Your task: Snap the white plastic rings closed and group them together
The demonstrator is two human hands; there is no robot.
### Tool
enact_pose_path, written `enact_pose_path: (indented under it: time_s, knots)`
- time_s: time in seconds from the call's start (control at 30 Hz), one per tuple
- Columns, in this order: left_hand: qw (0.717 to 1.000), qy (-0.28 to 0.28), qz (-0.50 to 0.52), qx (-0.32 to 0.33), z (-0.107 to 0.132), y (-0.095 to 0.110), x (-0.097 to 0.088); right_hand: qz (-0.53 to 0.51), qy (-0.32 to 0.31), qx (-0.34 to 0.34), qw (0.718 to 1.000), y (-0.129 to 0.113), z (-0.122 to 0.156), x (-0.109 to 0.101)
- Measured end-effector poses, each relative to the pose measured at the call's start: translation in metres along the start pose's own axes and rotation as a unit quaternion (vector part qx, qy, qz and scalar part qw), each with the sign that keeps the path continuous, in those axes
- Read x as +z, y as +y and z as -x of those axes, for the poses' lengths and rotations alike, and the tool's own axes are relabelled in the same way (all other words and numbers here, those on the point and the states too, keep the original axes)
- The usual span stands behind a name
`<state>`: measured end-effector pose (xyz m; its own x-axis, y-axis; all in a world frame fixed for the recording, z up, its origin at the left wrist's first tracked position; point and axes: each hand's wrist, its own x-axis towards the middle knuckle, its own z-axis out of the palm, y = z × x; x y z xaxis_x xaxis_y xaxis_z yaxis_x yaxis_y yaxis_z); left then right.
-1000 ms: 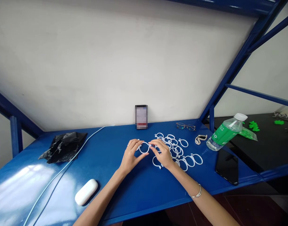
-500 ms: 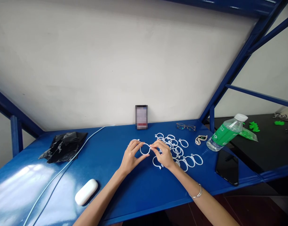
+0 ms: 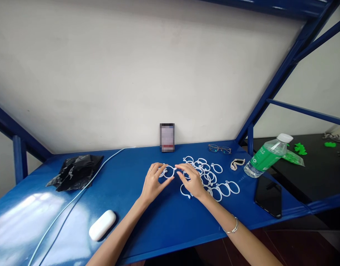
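shifted slightly left since earlier, our white ring (image 3: 169,166) is in front of the propped device (image 3: 167,137); our left hand (image 3: 153,186), half curled, holds its rim; our right hand (image 3: 192,182) is slightly parted, its grip unclear to us. light pinching should avoid bending it.

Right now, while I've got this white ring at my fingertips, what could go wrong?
The white ring could slip, since only the fingertips of the left hand seem to steady it. The right hand is right at the overlapping loose rings, so it might snag or scatter some. The black phone lies with one corner close to the front edge of the blue table; a stray bump could perhaps push it over.
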<state>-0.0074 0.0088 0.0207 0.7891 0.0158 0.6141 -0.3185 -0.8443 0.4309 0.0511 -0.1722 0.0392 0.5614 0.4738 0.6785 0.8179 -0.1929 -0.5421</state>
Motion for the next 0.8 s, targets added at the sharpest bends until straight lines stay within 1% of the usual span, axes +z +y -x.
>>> enact_pose_path:
  time_s: [0.13, 0.27, 0.37, 0.5, 0.63, 0.8]
  knots:
    - [0.994, 0.014, -0.054, -0.092, -0.002, -0.013, 0.000, 0.038, 0.003, 0.039, 0.999, 0.004, 0.000, -0.002]
    - [0.985, -0.013, -0.096, -0.146, 0.000, -0.024, 0.002, 0.084, 0.000, 0.065, 0.994, 0.012, -0.001, -0.004]
    - [0.979, -0.036, -0.123, -0.161, 0.002, -0.026, 0.003, 0.127, -0.016, 0.093, 0.987, 0.019, -0.001, -0.005]
    - [0.973, -0.059, -0.141, -0.173, 0.003, -0.026, 0.004, 0.176, -0.055, 0.127, 0.975, 0.026, 0.001, -0.005]
    - [0.970, -0.072, -0.143, -0.182, 0.003, -0.026, 0.004, 0.182, -0.084, 0.137, 0.970, 0.028, 0.004, -0.003]
    - [0.970, -0.079, -0.138, -0.182, 0.004, -0.025, 0.005, 0.191, -0.091, 0.139, 0.967, 0.028, 0.005, -0.001]
